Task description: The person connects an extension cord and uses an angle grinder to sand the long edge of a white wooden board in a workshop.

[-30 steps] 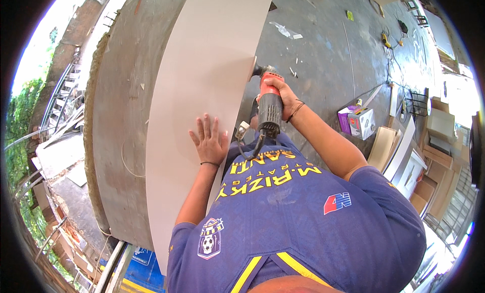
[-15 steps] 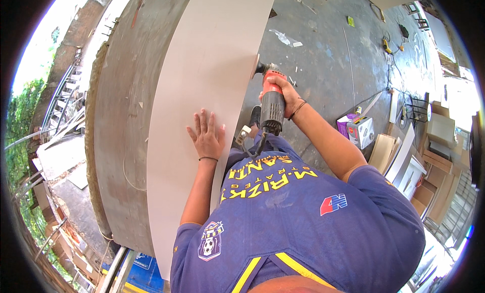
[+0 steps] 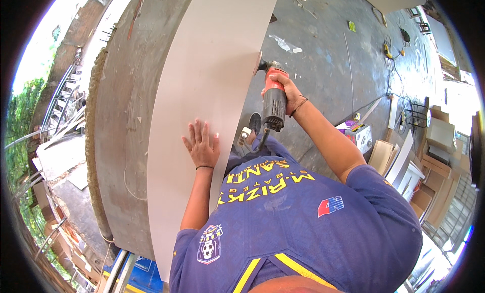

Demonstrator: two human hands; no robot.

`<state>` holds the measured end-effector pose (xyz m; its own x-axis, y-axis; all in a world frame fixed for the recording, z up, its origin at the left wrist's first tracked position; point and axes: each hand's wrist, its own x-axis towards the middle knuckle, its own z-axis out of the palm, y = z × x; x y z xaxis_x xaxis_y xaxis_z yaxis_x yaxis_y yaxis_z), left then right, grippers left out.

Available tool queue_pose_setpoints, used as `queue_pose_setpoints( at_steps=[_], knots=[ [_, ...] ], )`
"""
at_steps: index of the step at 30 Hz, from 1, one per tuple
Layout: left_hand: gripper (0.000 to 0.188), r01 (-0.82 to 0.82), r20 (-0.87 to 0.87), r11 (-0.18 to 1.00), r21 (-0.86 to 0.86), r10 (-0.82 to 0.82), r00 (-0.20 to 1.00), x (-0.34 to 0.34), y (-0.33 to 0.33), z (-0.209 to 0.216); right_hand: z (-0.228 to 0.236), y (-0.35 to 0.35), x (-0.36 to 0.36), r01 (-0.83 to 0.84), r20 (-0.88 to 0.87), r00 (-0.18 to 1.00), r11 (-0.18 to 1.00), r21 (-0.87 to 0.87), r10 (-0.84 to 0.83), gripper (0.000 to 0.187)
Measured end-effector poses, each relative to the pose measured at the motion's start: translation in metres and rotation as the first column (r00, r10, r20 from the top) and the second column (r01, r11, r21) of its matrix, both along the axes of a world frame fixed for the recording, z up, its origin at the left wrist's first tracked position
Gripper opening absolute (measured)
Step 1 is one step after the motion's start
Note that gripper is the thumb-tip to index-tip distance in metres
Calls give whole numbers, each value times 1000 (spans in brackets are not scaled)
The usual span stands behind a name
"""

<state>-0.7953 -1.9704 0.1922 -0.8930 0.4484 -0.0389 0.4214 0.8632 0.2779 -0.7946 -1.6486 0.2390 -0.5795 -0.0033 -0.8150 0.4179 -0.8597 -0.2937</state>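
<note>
A long pale panel (image 3: 202,60) lies along a grey bench top, running away from me. My left hand (image 3: 203,146) rests flat on it with the fingers spread, close to the panel's right edge. My right hand (image 3: 287,91) is wrapped round the red and black body of an angle grinder (image 3: 275,102). The grinder's disc (image 3: 258,64) stands edge-on at the panel's right edge, farther away than my left hand. I cannot tell whether the disc touches the edge. A dark cable runs from the grinder's rear toward my legs.
The grey bench top (image 3: 124,116) extends left of the panel. On the floor to the right are a boxed item (image 3: 359,136), boards (image 3: 382,156), cardboard boxes (image 3: 439,133) and cables (image 3: 389,75). My shoe (image 3: 255,122) shows below the grinder.
The whole view has shifted slightly. The grinder has moved a little away from me along the panel's edge, still in my right hand. My left hand stays flat, slightly nearer me.
</note>
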Motion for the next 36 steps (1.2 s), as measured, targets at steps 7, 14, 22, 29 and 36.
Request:
queue_pose_setpoints(
  at_steps=[7, 14, 22, 29, 36],
  knots=[
    [50, -12, 1, 1000, 28, 12, 1000, -1, 1, 2, 1, 24, -18, -5, -1, 1000, 1000, 5, 5, 50],
    [53, -2, -42, 999, 49, 4, 999, -2, 0, -3, 4, 58, -42, -10, -78, 997, 997, 73, 16, 52],
    [76, 29, -53, 997, 78, -25, 998, 0, -1, 0, 9, 61, -17, 102, -122, 989, 989, 110, -89, 55],
    [75, 168, -115, 983, 79, -159, 981, -2, 38, 7, 12, 65, 40, 142, -104, 984, 990, -11, -142, 54],
    [46, 199, -120, 979, 42, -193, 974, -69, 159, -14, 13, 89, 85, 265, -123, 957, 964, 15, -261, 55]
  ],
)
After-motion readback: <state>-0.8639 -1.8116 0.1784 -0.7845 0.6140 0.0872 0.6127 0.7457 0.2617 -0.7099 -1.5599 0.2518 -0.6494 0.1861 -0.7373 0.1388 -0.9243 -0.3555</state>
